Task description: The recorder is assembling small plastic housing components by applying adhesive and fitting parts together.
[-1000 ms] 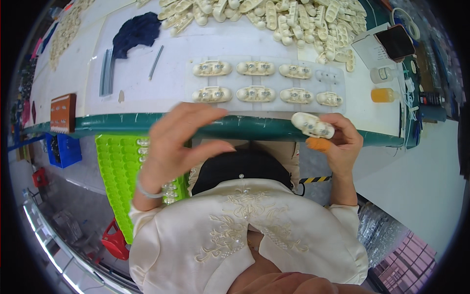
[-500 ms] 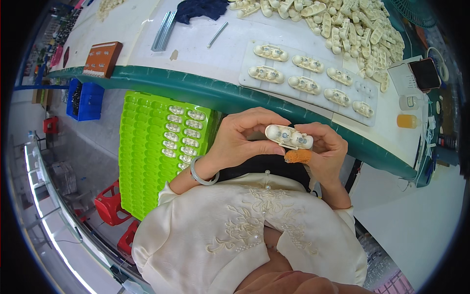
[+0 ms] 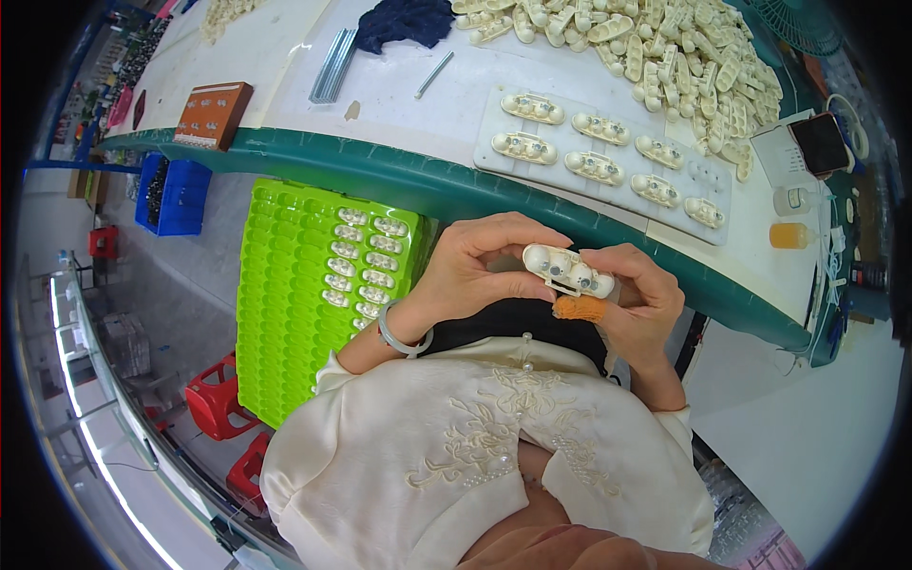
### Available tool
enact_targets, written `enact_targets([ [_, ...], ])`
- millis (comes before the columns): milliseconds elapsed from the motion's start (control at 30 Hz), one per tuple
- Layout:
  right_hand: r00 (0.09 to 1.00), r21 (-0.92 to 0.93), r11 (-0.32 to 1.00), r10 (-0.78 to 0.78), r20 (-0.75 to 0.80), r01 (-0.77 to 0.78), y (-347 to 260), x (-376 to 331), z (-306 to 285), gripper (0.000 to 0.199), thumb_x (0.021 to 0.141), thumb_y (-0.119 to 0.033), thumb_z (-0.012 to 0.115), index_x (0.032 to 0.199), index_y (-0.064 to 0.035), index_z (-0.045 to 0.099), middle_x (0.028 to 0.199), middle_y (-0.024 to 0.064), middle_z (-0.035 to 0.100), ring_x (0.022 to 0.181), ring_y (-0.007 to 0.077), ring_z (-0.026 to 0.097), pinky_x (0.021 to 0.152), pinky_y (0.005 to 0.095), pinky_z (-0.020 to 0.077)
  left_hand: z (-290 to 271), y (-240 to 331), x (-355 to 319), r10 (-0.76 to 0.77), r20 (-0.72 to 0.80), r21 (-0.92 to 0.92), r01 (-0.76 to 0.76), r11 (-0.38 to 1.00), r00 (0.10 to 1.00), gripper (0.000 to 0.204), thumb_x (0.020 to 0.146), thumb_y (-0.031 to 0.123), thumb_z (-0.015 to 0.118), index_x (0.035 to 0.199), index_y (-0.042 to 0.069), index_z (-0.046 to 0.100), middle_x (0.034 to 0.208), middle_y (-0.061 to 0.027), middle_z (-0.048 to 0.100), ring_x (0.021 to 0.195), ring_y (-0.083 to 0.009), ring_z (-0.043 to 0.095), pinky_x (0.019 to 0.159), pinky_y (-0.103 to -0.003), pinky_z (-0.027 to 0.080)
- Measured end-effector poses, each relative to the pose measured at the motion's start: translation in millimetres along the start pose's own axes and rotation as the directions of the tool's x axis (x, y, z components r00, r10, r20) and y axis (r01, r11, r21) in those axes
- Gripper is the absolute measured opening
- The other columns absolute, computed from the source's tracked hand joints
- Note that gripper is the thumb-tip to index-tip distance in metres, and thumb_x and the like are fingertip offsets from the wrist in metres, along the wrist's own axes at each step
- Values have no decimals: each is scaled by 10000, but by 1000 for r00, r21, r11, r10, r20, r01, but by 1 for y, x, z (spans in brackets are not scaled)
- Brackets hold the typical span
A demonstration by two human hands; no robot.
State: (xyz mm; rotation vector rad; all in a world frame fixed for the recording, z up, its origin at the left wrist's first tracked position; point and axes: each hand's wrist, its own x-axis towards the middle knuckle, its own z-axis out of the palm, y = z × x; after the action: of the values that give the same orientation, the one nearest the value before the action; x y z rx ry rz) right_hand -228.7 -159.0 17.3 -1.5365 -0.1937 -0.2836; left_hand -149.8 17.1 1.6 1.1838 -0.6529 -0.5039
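Note:
A cream oblong plastic part (image 3: 568, 272) with rounded bumps and small metallic spots is held in front of me between both hands. My left hand (image 3: 480, 261), with a pale bangle at its wrist, pinches the part's left end between thumb and fingers. At the other end my right hand (image 3: 638, 290) grips it, an orange finger cot (image 3: 579, 308) covering the thumb. Beyond the hands, a white fixture board (image 3: 560, 180) on the table bears several similar parts in rows. Left of me stands a bright green moulded tray (image 3: 285, 285) with similar parts in its right-hand columns.
A large heap of cream parts (image 3: 665, 57) covers the table's far right. A dark phone (image 3: 822, 144), a jar of orange liquid (image 3: 788, 236) and a clear bottle (image 3: 791, 199) stand at the right. Farther left are metal rods (image 3: 333, 66), dark cloth (image 3: 404, 24), a brown block (image 3: 214, 116), a blue bin (image 3: 176, 195).
The part in my hands has tilted, its upper face turning slightly. Both hands keep hold of it. The whole scene has shifted slightly in the view.

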Motion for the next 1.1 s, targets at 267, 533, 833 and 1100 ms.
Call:
enact_targets([
  [267, 994, -340, 935, -90, 60, 105, -14, 13, -5, 311, 659, -15, 734, 954, 0, 637, 842, 105, 654, 713, 136, 630, 619, 225, 499, -4, 3, 7, 134, 40, 195, -139, 971, 990, 413, 693, -8, 723, 1084, 5, 592, 1009, -79, 590, 913, -132, 582, 768, -254, 498],
  [533, 990, -429, 902, 98, 98, -47, -41, 40, -2, 322, 635, -67, 776, 906, 34, 634, 772, 73, 644, 655, 98, 574, 569, 199, 432, -2, 12, 9, -122, 41, -245, 128, 961, 992, 352, 740, -4, 688, 1074, -29, 580, 1021, -83, 604, 879, -110, 581, 755, -242, 485],
  [833, 999, -280, 960, -20, -42, 7, -45, 51, -11, 329, 704, -124, 734, 971, 25, 613, 688, 33, 575, 535, 64, 489, 497, 177, 362, -11, 3, 12, -186, 263, -647, 316, 694, 947, 412, 799, 253, 668, 1092, -15, 555, 901, -69, 611, 773, -101, 575, 665, -197, 470],
  [1100, 886, -565, 687, -409, 218, 457, -46, 69, -7, 338, 732, -40, 634, 1064, 4, 593, 1099, 162, 543, 905, 232, 562, 768, 298, 457, -9, -2, 16, -165, 350, -808, 387, 444, 922, 515, 812, 371, 630, 1105, -37, 517, 842, -43, 602, 677, -68, 535, 574, -163, 443],
])
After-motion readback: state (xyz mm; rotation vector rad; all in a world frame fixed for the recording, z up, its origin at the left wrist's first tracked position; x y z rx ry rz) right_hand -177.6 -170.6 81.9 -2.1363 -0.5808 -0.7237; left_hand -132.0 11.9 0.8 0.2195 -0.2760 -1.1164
